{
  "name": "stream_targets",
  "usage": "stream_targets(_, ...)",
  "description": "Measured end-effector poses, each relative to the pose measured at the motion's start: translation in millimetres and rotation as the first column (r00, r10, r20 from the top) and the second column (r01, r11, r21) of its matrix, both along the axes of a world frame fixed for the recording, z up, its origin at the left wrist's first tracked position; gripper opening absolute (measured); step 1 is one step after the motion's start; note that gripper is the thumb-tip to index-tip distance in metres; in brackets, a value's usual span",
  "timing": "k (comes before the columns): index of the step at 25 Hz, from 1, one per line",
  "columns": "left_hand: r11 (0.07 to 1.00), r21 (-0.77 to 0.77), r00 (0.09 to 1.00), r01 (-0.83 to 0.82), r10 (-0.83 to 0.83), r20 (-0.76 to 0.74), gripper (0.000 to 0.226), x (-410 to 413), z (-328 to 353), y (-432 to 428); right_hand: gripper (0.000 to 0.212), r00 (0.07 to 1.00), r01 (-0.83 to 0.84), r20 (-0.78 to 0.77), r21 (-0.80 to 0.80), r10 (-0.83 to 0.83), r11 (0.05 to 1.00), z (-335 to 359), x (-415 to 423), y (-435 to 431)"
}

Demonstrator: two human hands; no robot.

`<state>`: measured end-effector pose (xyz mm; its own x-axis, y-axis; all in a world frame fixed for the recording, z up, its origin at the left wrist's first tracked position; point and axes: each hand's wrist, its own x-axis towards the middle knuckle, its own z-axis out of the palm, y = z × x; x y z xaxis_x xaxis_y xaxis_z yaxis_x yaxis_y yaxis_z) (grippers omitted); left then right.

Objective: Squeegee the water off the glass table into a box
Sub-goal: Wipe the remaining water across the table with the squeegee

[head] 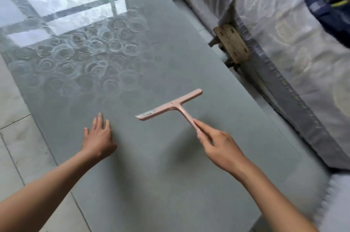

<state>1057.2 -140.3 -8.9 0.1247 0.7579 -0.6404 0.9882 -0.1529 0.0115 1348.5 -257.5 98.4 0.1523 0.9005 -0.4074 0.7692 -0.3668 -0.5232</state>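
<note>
Squeegee (167,106) in right hand (219,144)

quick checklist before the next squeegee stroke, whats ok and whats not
1. Grip: right hand fingers pinch the squeegee handle: ok.
2. Left hand lies flat on the glass table, left of the blade and apart from it: ok.
3. Blade pressed onto the glass: cannot tell.
4. Box ready at the table edge: not ok, none in view.
5. Water ahead of the blade: cannot tell; glare and the rose pattern hide it.
</note>
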Motion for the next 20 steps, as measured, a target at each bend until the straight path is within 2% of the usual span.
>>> stream_targets(7,0.984,0.036,0.985,0.172,-0.172,-0.001,0.081,131,4,-100,0.043,0.992,0.109,-0.052,-0.055,-0.112,0.993,-20,98,-192)
stream_targets(13,0.994,-0.001,0.993,0.113,-0.113,0.033,0.092,204,-6,-174,0.046,0.993,0.120,0.016,-0.087,-0.119,0.989,-23,170,-334)
stream_targets(17,1.000,-0.019,0.999,-0.006,0.007,0.053,0.084,239,-21,-204,0.048,0.992,0.084,0.107,-0.167,-0.067,0.982,-35,209,-368)
stream_targets(20,1.000,0.018,0.998,-0.022,0.021,0.063,0.068,239,-27,-198,0.053,0.997,0.020,0.072,-0.075,-0.014,0.997,-62,204,-334)
